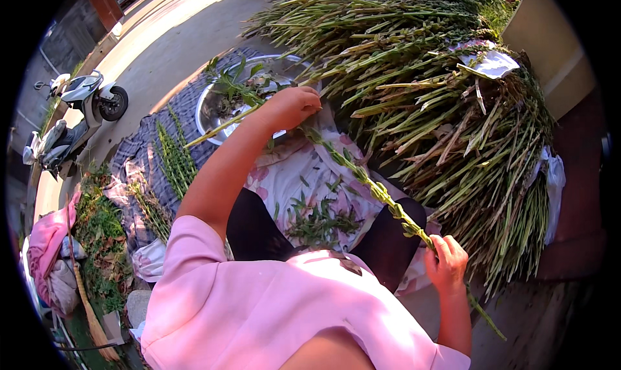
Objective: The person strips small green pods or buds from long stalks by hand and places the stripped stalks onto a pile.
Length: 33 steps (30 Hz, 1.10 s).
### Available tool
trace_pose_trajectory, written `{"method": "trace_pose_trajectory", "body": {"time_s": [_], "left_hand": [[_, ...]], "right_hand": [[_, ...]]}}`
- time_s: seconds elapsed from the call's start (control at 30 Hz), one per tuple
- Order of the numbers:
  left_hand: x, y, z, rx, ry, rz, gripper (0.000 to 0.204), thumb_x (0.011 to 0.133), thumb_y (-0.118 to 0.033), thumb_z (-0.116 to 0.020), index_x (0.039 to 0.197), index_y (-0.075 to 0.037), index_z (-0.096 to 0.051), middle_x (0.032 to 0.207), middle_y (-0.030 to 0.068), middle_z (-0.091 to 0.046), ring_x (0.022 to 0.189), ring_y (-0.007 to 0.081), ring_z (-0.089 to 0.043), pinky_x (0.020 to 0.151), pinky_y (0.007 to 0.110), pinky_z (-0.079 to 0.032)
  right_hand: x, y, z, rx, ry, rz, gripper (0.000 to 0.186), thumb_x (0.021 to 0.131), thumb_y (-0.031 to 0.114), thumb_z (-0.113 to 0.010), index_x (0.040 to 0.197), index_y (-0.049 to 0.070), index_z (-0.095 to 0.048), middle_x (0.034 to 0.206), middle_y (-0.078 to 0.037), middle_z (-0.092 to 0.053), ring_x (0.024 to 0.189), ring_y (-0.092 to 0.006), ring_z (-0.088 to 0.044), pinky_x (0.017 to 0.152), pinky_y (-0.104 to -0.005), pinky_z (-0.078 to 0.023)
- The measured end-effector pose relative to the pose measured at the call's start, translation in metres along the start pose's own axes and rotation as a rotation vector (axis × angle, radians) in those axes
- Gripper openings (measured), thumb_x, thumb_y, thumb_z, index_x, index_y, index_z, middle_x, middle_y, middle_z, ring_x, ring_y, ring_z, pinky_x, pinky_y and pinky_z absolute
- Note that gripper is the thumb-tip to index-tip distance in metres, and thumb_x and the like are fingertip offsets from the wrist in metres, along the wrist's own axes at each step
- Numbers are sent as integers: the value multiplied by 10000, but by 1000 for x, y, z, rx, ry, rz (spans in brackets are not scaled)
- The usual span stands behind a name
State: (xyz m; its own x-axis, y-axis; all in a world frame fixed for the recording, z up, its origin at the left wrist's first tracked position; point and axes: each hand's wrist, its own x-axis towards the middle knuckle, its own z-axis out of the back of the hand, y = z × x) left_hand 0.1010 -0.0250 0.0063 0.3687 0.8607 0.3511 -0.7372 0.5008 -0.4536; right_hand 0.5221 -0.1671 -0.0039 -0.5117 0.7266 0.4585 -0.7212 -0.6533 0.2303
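A long green stalk lined with pods, by its look a sesame stalk [370,187], slants across my lap. My right hand [446,263] is closed round its lower part, with the bare end sticking out below. At the stalk's far end my left hand [293,108] is closed, its fingertips partly hidden. Beneath that hand stands a wide metal basin [206,114] with leaves and plant bits in it. Another leafy stalk [220,129] lies across the basin's rim, passing behind my left arm. Loose green leaves [320,224] lie on the floral cloth [275,176] between my knees.
A large heap of cut stalks [414,105] rises at the right, with white plastic [491,64] on it. On a dark checked cloth [145,143] at the left lie more green stalks [173,153]. A scooter [84,105], a broom [90,299] and a pink cloth [52,244] are farther left.
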Motion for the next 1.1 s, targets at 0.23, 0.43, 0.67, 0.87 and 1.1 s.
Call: {"method": "trace_pose_trajectory", "body": {"time_s": [0.23, 0.43, 0.67, 0.87, 1.1], "left_hand": [[-6, -8, 19, 278, 196, 53, 84, 799, -125, -561, 825, -45, -562, 827, 103, -526, 768, 312, -552, 662, 395, -447], [-23, -50, -5, 366, -219, 175, 78, 808, -135, -563, 830, -69, -527, 831, 80, -527, 726, 312, -552, 602, 391, -455], [-67, -87, -36, -91, 58, 171, 228, 794, -198, -602, 969, -62, -550, 909, 106, -535, 769, 306, -573, 672, 365, -471], [-43, -53, -21, -247, -498, 355, 152, 762, -39, -600, 904, -7, -554, 902, 88, -527, 573, 155, -507, 551, 279, -426], [-15, -26, 3, 225, -526, -2, 365, 677, 33, -599, 1024, -80, -583, 1099, 134, -493, 847, 278, -540, 744, 356, -457]], "right_hand": [[-5, -1, 4, 22, 23, -71, 209, 656, 10, -622, 861, 36, -590, 643, -74, -472, 513, -239, -499, 449, -323, -399], [-1, -2, 3, 41, 21, -105, 213, 665, 5, -618, 875, 34, -594, 640, -77, -464, 505, -239, -494, 448, -323, -395], [-2, -6, 2, 72, -1, -153, 227, 665, 0, -621, 889, 34, -594, 637, -74, -454, 498, -232, -489, 447, -316, -393], [-11, -7, 7, 87, 4, -166, 235, 659, -10, -623, 888, 35, -593, 641, -68, -464, 495, -214, -490, 441, -307, -391], [-17, -7, 12, 31, -39, -123, 240, 649, -3, -628, 885, 26, -595, 637, -72, -479, 499, -218, -494, 441, -307, -393]]}}
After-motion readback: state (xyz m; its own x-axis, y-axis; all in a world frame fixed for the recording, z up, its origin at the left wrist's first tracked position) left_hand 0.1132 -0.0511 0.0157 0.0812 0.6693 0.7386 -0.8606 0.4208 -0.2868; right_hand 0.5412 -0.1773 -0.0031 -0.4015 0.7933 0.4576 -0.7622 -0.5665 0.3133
